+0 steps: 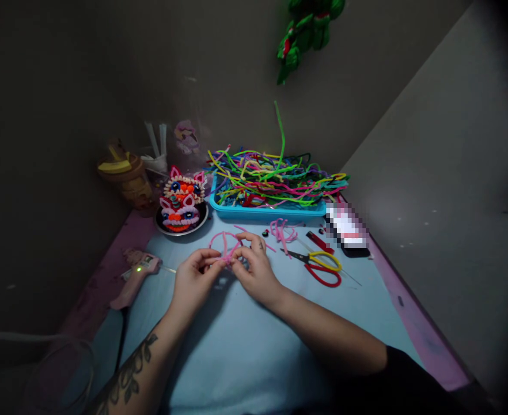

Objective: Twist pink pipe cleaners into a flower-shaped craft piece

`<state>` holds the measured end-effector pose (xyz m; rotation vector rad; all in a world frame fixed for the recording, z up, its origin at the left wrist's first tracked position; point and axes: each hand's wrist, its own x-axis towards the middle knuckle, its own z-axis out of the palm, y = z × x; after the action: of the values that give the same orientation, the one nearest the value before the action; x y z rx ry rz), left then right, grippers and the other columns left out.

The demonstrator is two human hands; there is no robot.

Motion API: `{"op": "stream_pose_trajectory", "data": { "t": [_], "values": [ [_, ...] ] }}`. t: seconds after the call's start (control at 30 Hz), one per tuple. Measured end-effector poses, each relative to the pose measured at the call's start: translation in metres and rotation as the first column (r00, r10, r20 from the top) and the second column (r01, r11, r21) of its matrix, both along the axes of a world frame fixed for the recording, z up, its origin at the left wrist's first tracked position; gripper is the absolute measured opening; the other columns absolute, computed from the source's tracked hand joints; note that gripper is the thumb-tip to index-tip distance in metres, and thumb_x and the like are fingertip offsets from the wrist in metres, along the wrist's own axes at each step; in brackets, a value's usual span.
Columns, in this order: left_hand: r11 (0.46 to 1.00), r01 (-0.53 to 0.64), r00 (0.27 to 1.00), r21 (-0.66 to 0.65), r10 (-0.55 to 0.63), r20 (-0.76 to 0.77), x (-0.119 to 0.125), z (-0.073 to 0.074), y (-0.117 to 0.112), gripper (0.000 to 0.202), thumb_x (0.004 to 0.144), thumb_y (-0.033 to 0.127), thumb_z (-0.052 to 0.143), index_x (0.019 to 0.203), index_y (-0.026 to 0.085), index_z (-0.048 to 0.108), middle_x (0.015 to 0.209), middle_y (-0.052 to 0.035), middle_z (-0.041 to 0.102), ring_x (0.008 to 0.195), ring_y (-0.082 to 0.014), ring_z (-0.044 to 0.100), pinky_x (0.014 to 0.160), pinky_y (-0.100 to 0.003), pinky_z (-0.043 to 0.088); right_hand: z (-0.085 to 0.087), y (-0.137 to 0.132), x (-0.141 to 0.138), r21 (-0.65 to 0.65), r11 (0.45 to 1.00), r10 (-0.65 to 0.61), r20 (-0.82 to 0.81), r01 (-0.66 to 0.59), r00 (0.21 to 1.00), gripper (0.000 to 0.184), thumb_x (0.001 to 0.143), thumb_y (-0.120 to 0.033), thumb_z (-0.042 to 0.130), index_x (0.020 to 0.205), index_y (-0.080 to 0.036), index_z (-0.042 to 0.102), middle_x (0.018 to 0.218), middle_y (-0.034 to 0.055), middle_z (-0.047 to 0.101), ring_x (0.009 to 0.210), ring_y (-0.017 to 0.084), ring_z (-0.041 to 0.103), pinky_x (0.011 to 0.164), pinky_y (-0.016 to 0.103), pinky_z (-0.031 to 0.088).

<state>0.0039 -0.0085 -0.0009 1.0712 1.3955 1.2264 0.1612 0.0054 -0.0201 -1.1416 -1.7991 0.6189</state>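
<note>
Both my hands pinch pink pipe cleaners point(225, 242) bent into a rounded frame with a strip across it, held above the blue cloth. My left hand point(197, 274) grips the near side from the left, thumb and fingers together. My right hand point(256, 268) closes on the same near side, its fingertips almost meeting the left ones. Just beyond lies a loose bundle of pink pipe cleaners point(283, 231). Scissors point(323, 268) with one yellow and one red handle lie to the right of my right hand. The exact joint between my fingertips is partly hidden.
A blue tray point(266, 212) heaped with many-coloured pipe cleaners stands at the back. Left of it, a round dish point(180, 230) holds fuzzy lion-like heads. A pink glue gun point(135, 279) with a green light lies left. A red cutter point(320, 242) and a phone point(347, 227) lie right.
</note>
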Motion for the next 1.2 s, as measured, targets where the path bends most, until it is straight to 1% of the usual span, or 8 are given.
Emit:
{"op": "stream_pose_trajectory", "data": {
  "t": [0.1, 0.23, 0.4, 0.6, 0.73, 0.9, 1.03, 1.2],
  "values": [
    [1.0, -0.01, 1.0, -0.001, 0.01, -0.003, 0.0027, -0.0008, -0.0012, 0.034, 0.06, 0.04, 0.084, 0.082, 0.018, 0.069, 0.066, -0.0028, 0.072, 0.058, -0.0155, 0.064, 0.055, -0.025, 0.047, -0.0012, -0.0012, -0.0014, -0.021, 1.0, 0.012, -0.029, -0.013, 0.999, 0.007, 0.087, -0.018, 0.057, 0.082, -0.021, 0.062, 0.133, 0.0115, 0.048, 0.131, 0.026, 0.043, 0.109, 0.048, 0.037],
    [1.0, -0.015, 1.0, -0.022, 0.016, 0.018, 0.0033, -0.0026, 0.0, 0.036, 0.058, 0.039, 0.084, 0.082, 0.017, 0.068, 0.063, -0.0018, 0.071, 0.054, -0.0136, 0.061, 0.054, -0.024, 0.045, -0.0013, -0.0002, -0.0019, -0.07, 0.997, 0.016, -0.065, -0.02, 0.998, 0.009, 0.089, -0.021, 0.057, 0.082, -0.021, 0.062, 0.134, 0.0122, 0.051, 0.132, 0.025, 0.045, 0.11, 0.047, 0.038],
    [0.999, -0.018, 0.998, -0.047, 0.021, 0.058, -0.0025, -0.0033, 0.0035, 0.039, 0.058, 0.04, 0.085, 0.084, 0.017, 0.068, 0.064, -0.0029, 0.072, 0.06, -0.0163, 0.066, 0.059, -0.026, 0.048, -0.0028, 0.0018, -0.0009, -0.08, 0.996, 0.016, -0.125, -0.026, 0.992, 0.005, 0.087, -0.026, 0.064, 0.086, -0.022, 0.066, 0.133, 0.0125, 0.052, 0.131, 0.027, 0.047, 0.11, 0.048, 0.038],
    [0.999, 0.032, 0.998, -0.044, -0.03, 0.052, -0.0015, -0.003, 0.0022, 0.042, 0.057, 0.041, 0.086, 0.088, 0.017, 0.07, 0.072, -0.006, 0.076, 0.068, -0.0207, 0.07, 0.067, -0.031, 0.053, -0.0037, 0.0015, -0.0011, -0.131, 0.991, -0.005, -0.161, -0.016, 0.987, 0.007, 0.086, -0.024, 0.063, 0.079, -0.022, 0.064, 0.128, 0.011, 0.054, 0.126, 0.025, 0.051, 0.102, 0.044, 0.045],
    [0.998, 0.037, 0.998, -0.044, -0.035, 0.053, 0.0008, -0.0036, 0.0018, 0.042, 0.057, 0.041, 0.086, 0.088, 0.017, 0.07, 0.073, -0.0067, 0.076, 0.066, -0.02, 0.069, 0.064, -0.031, 0.051, -0.0037, 0.0011, -0.0022, -0.205, 0.979, -0.041, -0.228, -0.007, 0.973, 0.01, 0.085, -0.024, 0.06, 0.076, -0.021, 0.062, 0.127, 0.0111, 0.053, 0.124, 0.025, 0.052, 0.096, 0.041, 0.048],
    [0.998, 0.049, 0.997, -0.044, -0.047, 0.057, 0.0032, -0.003, 0.0013, 0.045, 0.058, 0.04, 0.086, 0.092, 0.017, 0.069, 0.072, -0.0051, 0.075, 0.065, -0.0187, 0.068, 0.061, -0.028, 0.049, -0.0053, 0.0001, -0.0029, -0.146, 0.989, -0.054, -0.218, 0.022, 0.974, 0.009, 0.086, -0.021, 0.058, 0.077, -0.022, 0.061, 0.124, 0.01, 0.054, 0.123, 0.024, 0.053, 0.1, 0.042, 0.046],
    [0.999, 0.051, 0.996, -0.014, -0.049, 0.07, 0.0032, -0.0044, 0.0014, 0.047, 0.061, 0.038, 0.085, 0.099, 0.017, 0.066, 0.071, -0.0028, 0.074, 0.068, -0.0173, 0.068, 0.064, -0.027, 0.049, -0.0065, 0.0, -0.0033, -0.142, 0.989, -0.078, -0.21, 0.048, 0.975, 0.011, 0.086, -0.026, 0.063, 0.076, -0.022, 0.065, 0.124, 0.0096, 0.054, 0.123, 0.025, 0.052, 0.102, 0.043, 0.045],
    [1.0, 0.026, 0.999, 0.004, -0.026, 0.035, 0.0018, -0.0035, 0.0018, 0.04, 0.066, 0.036, 0.081, 0.097, 0.019, 0.062, 0.067, 0.0007, 0.071, 0.062, -0.0142, 0.064, 0.06, -0.025, 0.045, -0.0032, 0.0027, -0.0007, -0.061, 0.992, -0.12, -0.167, 0.111, 0.979, 0.003, 0.084, -0.025, 0.066, 0.083, -0.023, 0.068, 0.109, 0.0077, 0.055, 0.112, 0.024, 0.055, 0.103, 0.044, 0.043]
  ]
}}
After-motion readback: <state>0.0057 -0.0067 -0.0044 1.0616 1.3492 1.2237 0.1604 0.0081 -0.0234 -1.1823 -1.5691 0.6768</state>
